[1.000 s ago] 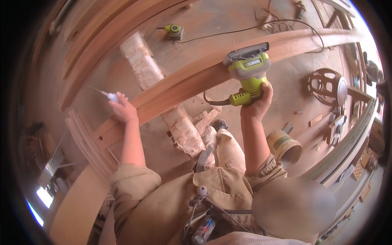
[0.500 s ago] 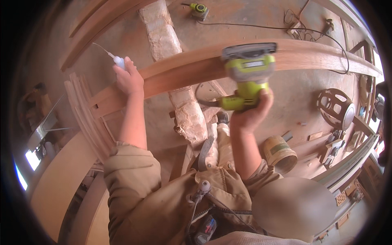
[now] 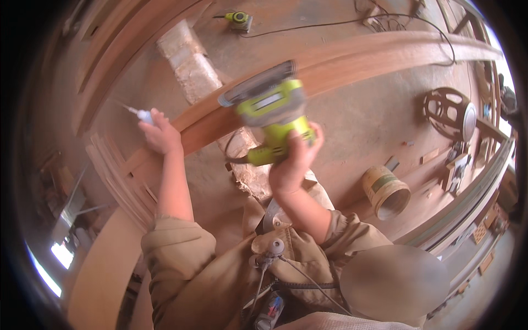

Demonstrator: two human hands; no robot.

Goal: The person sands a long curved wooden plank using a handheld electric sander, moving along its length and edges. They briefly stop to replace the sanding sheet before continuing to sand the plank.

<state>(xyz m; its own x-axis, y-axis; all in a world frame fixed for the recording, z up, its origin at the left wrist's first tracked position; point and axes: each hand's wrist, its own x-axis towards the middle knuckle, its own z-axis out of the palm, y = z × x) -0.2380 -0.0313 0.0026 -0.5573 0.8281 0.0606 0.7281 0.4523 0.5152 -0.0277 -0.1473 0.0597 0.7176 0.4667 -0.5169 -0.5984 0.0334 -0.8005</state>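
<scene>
Stacked curved wooden mouldings (image 3: 118,176) lie at the far left, fanned like ribs beside a broad pale curved panel (image 3: 102,269). Just right of them, the left hand (image 3: 160,133) is curled shut around a small white squeeze bottle with a thin pointed nozzle (image 3: 140,114), the nozzle aimed up and to the left; the hand sits at the lower end of a long reddish-brown wooden plank (image 3: 352,60) that runs from there up and across to the right. A pale, rough stone block (image 3: 190,63) stands under the plank, with more of the same rubble showing below it. Further right, the right hand (image 3: 291,159) grips the handle of a lime-green and grey electric palm sander (image 3: 269,107), fingers wrapped tight around it; the tool is lifted and tilted, its flat grey pad turned upward and clear of the plank, blurred by motion. A second small green tool (image 3: 239,19) lies on the dusty floor beyond the plank, with a black cable (image 3: 330,23) trailing right. To the right of the sander, a tan paper cup (image 3: 386,192) lies on its side, and a dark round spoked wheel (image 3: 448,113) rests near the edge.
</scene>
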